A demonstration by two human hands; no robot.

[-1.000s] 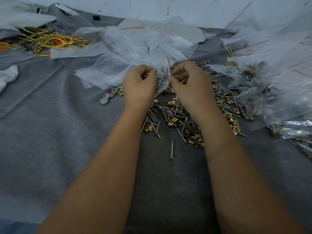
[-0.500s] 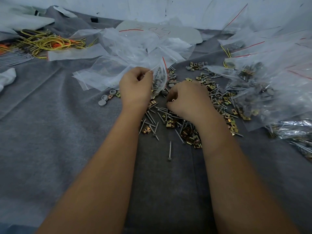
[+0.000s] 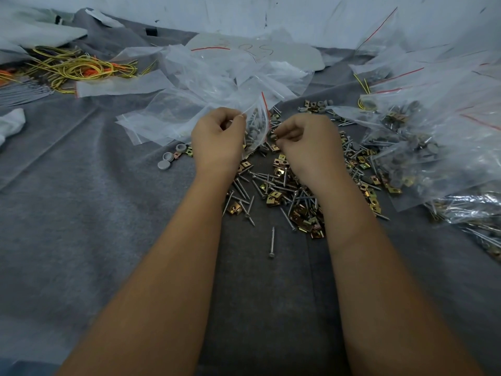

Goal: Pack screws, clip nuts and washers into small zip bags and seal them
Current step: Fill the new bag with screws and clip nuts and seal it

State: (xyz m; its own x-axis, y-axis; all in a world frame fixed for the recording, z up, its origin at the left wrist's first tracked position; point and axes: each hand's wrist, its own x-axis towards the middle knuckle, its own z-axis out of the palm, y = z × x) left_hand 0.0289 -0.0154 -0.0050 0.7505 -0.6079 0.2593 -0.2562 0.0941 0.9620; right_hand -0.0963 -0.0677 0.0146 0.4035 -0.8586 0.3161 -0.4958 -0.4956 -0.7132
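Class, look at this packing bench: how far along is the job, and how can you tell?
Partly done. Filled bags lie piled at the right. In hand: the left hand holds an open small bag of parts, while the right hand pinches a small piece beside it. Left: the loose screws and clip nuts, and empty bags.

1. Grey felt cloth (image 3: 81, 213) covers my desk.
2. Clear zip bag (image 3: 257, 126), red seal stripe, holds grey caps and silver screws.
3. Brass-gold clip nuts (image 3: 279, 172) glint among silver screws (image 3: 272, 240).
4. Three pale grey caps (image 3: 168, 160) lie apart.
5. Yellow-green wires (image 3: 76, 67), streaked orange, coil at far left.
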